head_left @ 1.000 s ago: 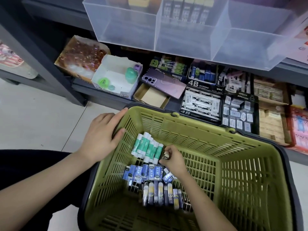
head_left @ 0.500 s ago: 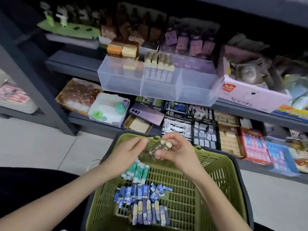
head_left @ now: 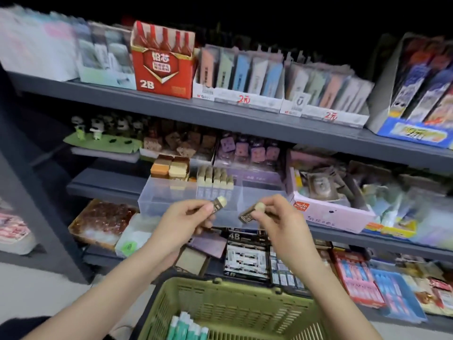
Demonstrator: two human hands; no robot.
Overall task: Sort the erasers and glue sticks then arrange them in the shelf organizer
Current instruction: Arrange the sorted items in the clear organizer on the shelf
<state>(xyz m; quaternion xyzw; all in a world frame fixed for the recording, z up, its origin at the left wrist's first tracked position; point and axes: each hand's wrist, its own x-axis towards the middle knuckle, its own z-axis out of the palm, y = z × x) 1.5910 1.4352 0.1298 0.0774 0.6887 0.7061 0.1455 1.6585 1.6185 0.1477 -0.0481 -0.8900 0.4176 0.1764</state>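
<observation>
Now the left hand (head_left: 182,220) pinches one small brown eraser with a pale tip (head_left: 219,203), and the right hand (head_left: 274,217) pinches another brown eraser (head_left: 250,213). Both are up in front of the clear plastic shelf organizer (head_left: 171,197), above the green plastic basket (head_left: 245,305).

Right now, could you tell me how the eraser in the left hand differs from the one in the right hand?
The left hand's eraser stands more upright, pale tip up; the right hand's eraser lies tilted, sleeve end pointing down-left. The left hand covers more of its sleeve than the right hand does. Both have a dark sleeve and a cream tip.
</observation>
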